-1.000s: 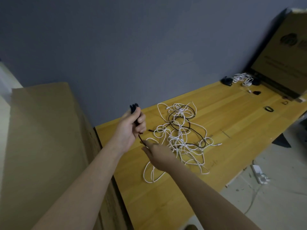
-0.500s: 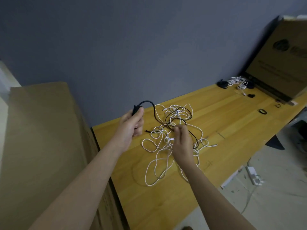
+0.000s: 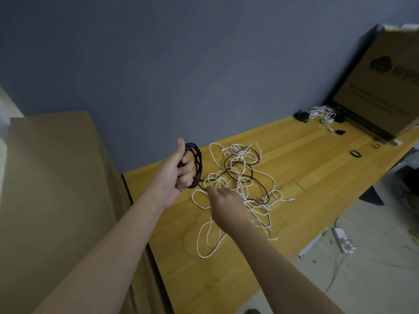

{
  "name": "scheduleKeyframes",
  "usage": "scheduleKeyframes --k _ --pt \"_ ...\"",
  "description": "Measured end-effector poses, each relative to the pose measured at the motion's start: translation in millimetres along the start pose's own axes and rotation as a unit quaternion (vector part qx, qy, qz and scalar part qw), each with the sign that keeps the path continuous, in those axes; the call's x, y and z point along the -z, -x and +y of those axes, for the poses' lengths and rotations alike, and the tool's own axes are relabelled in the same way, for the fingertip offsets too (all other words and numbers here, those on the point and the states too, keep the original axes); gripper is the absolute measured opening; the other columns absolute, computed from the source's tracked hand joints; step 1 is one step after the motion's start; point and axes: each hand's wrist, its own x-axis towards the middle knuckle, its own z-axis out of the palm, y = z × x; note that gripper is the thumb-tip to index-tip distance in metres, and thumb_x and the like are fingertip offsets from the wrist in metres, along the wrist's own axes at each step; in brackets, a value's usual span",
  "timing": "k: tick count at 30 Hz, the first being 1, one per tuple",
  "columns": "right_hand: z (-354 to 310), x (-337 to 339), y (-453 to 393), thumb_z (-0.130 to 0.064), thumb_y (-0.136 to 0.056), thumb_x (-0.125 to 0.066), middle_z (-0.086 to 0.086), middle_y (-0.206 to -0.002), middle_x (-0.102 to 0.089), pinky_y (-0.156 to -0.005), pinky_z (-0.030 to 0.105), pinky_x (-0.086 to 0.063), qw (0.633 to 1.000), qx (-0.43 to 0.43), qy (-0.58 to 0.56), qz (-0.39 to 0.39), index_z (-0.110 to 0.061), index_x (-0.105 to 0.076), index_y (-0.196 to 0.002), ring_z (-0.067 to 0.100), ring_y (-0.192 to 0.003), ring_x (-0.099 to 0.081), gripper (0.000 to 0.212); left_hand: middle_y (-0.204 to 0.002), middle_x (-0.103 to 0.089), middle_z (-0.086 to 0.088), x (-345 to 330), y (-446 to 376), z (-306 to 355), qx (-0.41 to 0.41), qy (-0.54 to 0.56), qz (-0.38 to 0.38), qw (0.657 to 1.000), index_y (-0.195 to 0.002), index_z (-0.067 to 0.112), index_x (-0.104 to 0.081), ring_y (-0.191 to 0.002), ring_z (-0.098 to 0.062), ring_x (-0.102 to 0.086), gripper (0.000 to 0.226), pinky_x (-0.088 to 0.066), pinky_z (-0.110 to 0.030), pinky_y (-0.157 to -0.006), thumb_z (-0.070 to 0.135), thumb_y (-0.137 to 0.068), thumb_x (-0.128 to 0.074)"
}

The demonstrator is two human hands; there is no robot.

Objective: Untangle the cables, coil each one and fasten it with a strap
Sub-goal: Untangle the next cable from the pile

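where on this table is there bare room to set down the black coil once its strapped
Bare wood lies on the yellow wooden table between the tangle of white and black cables and the small black strap ring. The near end by the right hand is also bare. The middle is crowded.

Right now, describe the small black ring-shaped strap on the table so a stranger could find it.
Start at the big cardboard box leaning at the far right end of the yellow wooden table. Just before it lies the small black ring-shaped strap, alone on bare wood, larger than the tiny ring beyond.
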Motion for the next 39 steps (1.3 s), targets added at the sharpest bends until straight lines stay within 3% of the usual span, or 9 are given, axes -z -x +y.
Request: scheduleKeyframes --k 5,9,13,19,24,26,30,36,39 --pt "-12.2 -21.9 17.3 -0.012 -0.079 -0.053 0.0 -0.065 -0.06 -0.054 0.027 -0.041 0.993 0.115 -0.01 0.036 -0.012 -0.068 -0.1 0.022 -0.06 -0.054 0.025 -0.048 -0.031 0.008 2.9 -7.6 -3.3 -0.051 -0.039 0.038 0.997 -0.073 0.017 -0.041 -0.037 -0.005 -0.023 0.036 -0.021 -0.018 -0.04 0.04 -0.1 -0.036" --pt "-5.6 -12.6 18.3 -0.001 -0.081 -0.061 0.005 -0.076 -0.057 -0.058 0.032 -0.041 0.981 0.145 -0.062 0.11 -0.009 -0.06 -0.107 0.023 -0.067 -0.048 0.028 -0.065 -0.044 0.005 0.9 -14.4 -11.4 -0.073 -0.114 0.045 0.99 -0.082 0.017 -0.031 -0.052 -0.01 -0.038 0.023 -0.035 -0.025 -0.059 0.02 -0.105 -0.034" --pt "7.5 10.8 11.9 -0.011 -0.091 -0.06 0.004 -0.074 -0.06 -0.056 0.03 -0.044 0.969 0.14 -0.069 0.192 -0.009 -0.066 -0.099 0.022 -0.065 -0.054 0.01 -0.078 -0.051 -0.011 1.2 -11.3 -25.3 -0.07 -0.492 0.007 0.868 -0.093 0.014 -0.034 -0.067 -0.02 -0.048 0.024 -0.044 -0.043 -0.074 0.035 -0.103 -0.03" --pt "33.4 28.7 -7.0 -0.025 -0.084 -0.062 -0.003 -0.068 -0.064 -0.044 0.028 -0.044 0.971 0.056 -0.043 0.227 -0.013 -0.068 -0.076 0.018 -0.061 -0.059 0.016 -0.08 -0.052 -0.006 -3.5 -11.4 -32.1 0.019 -0.604 -0.043 0.795 -0.086 0.018 -0.036 -0.069 -0.019 -0.05 0.026 -0.038 -0.037 -0.064 0.038 -0.102 -0.033" --pt "65.8 14.1 -12.2 -0.022 -0.072 -0.076 -0.002 -0.076 -0.062 -0.054 0.027 -0.042 0.967 -0.123 -0.179 0.132 -0.013 -0.07 -0.074 0.016 -0.069 -0.054 0.011 -0.066 -0.041 0.005 -6.1 -5.7 -30.5 0.044 -0.573 -0.105 0.811 -0.08 0.013 -0.047 -0.059 -0.011 -0.041 0.061 -0.033 -0.029 -0.06 0.074 -0.082 -0.046" --pt "70.9 6.9 -11.9 -0.016 -0.074 -0.078 -0.003 -0.075 -0.058 -0.054 0.022 -0.04 0.957 -0.16 -0.221 0.101 -0.011 -0.07 -0.075 0.009 -0.061 -0.049 0.009 -0.057 -0.035 0.009 -6.0 -4.7 -28.8 0.019 -0.574 -0.111 0.811 -0.073 0.011 -0.05 -0.049 -0.007 -0.033 0.049 -0.025 -0.026 -0.051 0.058 -0.087 -0.055" --pt "73.1 -2.4 5.0 -0.02 -0.082 -0.074 -0.002 -0.075 -0.061 -0.056 0.006 -0.037 0.922 -0.245 -0.294 0.052 -0.012 -0.069 -0.078 0.005 -0.064 -0.057 0.011 -0.048 -0.033 0.01 -7.2 -0.4 -19.2 0.015 -0.377 -0.076 0.923 -0.07 0.018 -0.05 -0.04 -0.005 -0.027 0.03 -0.022 -0.019 -0.041 0.031 -0.097 -0.052" --pt "70.8 -24.1 36.5 -0.034 -0.095 -0.057 0.005 -0.105 -0.07 -0.063 0.024 -0.034 0.92 -0.301 -0.198 -0.153 -0.017 -0.069 -0.112 0.023 -0.098 -0.063 0.027 -0.044 -0.027 0.008 -12.6 7.3 -9.0 -0.038 -0.182 0.0 0.983 -0.063 0.017 -0.037 -0.036 -0.006 -0.02 0.038 -0.015 -0.018 -0.037 0.02 -0.1 -0.043" --pt "74.2 -27.7 42.9 -0.035 -0.096 -0.054 0.008 -0.108 -0.069 -0.07 0.028 -0.036 0.905 -0.32 -0.22 -0.171 -0.016 -0.071 -0.108 0.031 -0.105 -0.06 0.027 -0.045 -0.026 0.008 -9.9 6.8 -5.1 -0.05 -0.17 0.03 0.984 -0.063 0.018 -0.035 -0.037 -0.008 -0.019 0.039 -0.017 -0.019 -0.038 0.026 -0.101 -0.042"
